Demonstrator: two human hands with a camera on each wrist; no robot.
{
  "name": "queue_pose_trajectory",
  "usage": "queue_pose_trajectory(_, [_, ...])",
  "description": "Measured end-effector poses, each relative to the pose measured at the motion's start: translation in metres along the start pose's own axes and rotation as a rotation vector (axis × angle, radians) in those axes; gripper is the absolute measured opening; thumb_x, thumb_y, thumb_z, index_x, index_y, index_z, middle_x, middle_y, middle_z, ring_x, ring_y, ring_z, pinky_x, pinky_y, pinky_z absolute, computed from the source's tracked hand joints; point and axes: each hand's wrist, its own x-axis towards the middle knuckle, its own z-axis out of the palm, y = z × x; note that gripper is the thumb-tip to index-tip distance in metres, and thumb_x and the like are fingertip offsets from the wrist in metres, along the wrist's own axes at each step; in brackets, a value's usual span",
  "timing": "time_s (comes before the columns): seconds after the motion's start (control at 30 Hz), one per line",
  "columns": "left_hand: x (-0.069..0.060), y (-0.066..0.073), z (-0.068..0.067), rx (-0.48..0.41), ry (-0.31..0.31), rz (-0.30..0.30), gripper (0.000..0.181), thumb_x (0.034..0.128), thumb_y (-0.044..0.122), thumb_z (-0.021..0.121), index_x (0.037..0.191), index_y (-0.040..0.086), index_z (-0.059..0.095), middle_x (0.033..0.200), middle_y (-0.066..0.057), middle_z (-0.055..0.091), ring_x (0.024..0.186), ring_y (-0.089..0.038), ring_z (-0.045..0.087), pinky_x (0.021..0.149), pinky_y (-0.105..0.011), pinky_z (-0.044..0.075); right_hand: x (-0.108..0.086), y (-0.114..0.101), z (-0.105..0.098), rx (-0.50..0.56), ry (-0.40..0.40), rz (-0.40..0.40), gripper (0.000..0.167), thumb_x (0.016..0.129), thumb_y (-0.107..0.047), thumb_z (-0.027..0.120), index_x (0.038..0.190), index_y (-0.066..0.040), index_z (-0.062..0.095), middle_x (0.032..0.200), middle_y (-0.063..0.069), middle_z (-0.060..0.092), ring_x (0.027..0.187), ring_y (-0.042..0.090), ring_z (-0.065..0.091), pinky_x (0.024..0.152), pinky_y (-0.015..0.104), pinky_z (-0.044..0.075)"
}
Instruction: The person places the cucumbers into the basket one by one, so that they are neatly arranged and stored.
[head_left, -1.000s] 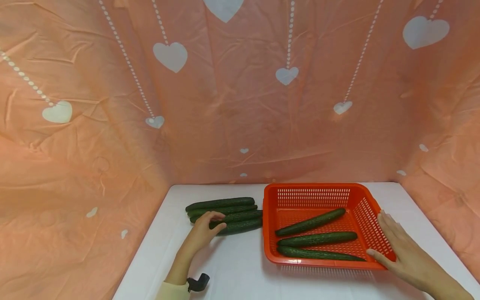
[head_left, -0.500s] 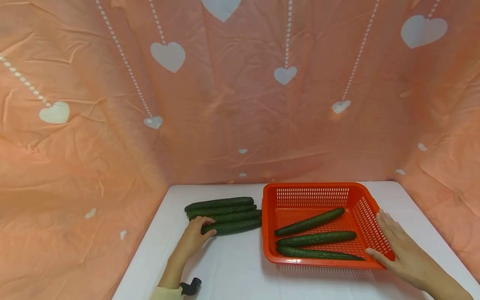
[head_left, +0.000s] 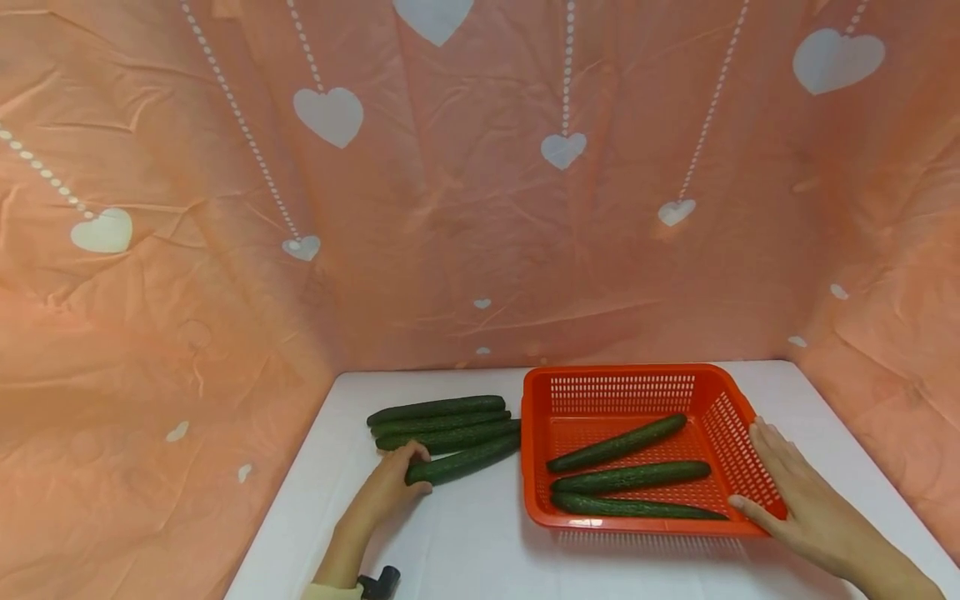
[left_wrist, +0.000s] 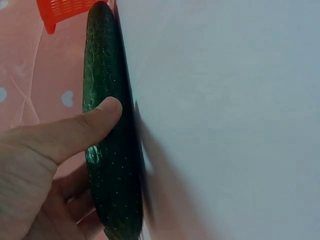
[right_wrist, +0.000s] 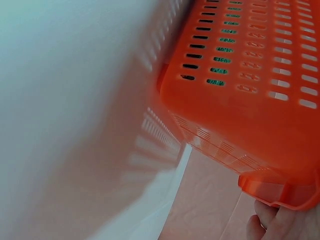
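Note:
In the head view, my left hand holds the near end of a dark green cucumber on the table. In the left wrist view, the thumb presses one side of this cucumber and the fingers curl behind it. Its far end points toward the red plastic basket. Several other cucumbers lie side by side just behind it. My right hand rests on the basket's right front corner, its fingers straight along the right side and the thumb over the front rim.
Inside the basket lie three cucumbers, one slanted at the back, one in the middle and one along the front. A white cloth covers the table. Orange sheets with hearts stand around its back and sides.
My left hand has moved left and down to the front cucumber's near end and taken hold of it. That end has swung toward me, away from the others. The right hand stays on the basket.

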Motion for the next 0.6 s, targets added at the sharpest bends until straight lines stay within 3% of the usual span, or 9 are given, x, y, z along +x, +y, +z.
queue_pose_trajectory(0.13, [-0.004,0.000,0.000,0.008,-0.023,-0.003,0.038,0.0911,0.022,0.088,0.122,0.013,0.067,0.119,-0.013,0.072,0.118,-0.039,0.067,0.101,-0.059,0.054,-0.001,-0.002,0.000,-0.009,0.004,-0.005,0.108,0.095,-0.035,0.081,0.172,-0.003,0.012,0.178,0.021,0.011,0.163,0.006,-0.010,0.116,0.009,-0.011])
queue_pose_trajectory(0.23, [-0.008,0.012,-0.004,0.010,-0.054,-0.054,0.038,0.0922,0.020,0.087,0.126,0.010,0.071,0.125,-0.014,0.071,0.126,-0.044,0.063,0.108,-0.064,0.049,-0.001,-0.003,0.000,-0.013,0.015,-0.011,0.107,0.094,-0.035,0.082,0.171,-0.002,0.015,0.178,0.022,0.013,0.162,0.004,-0.010,0.116,0.009,-0.011])
queue_pose_trajectory(0.43, [-0.016,0.013,-0.004,0.043,-0.066,0.012,0.036,0.0977,0.022,0.080,0.130,0.010,0.071,0.124,-0.008,0.067,0.125,-0.038,0.063,0.107,-0.059,0.051,-0.001,-0.002,0.001,-0.017,0.030,-0.032,0.107,0.093,-0.034,0.084,0.170,0.000,0.017,0.177,0.022,0.015,0.160,-0.002,-0.010,0.118,0.008,-0.010])
queue_pose_trajectory(0.6, [-0.020,0.014,-0.005,0.033,-0.033,0.037,0.034,0.0988,0.021,0.079,0.130,0.010,0.070,0.125,-0.005,0.067,0.125,-0.036,0.065,0.107,-0.058,0.052,-0.001,-0.002,0.001,-0.005,0.001,0.003,0.107,0.095,-0.036,0.081,0.172,-0.003,0.013,0.179,0.020,0.010,0.164,0.010,-0.009,0.116,0.009,-0.013])
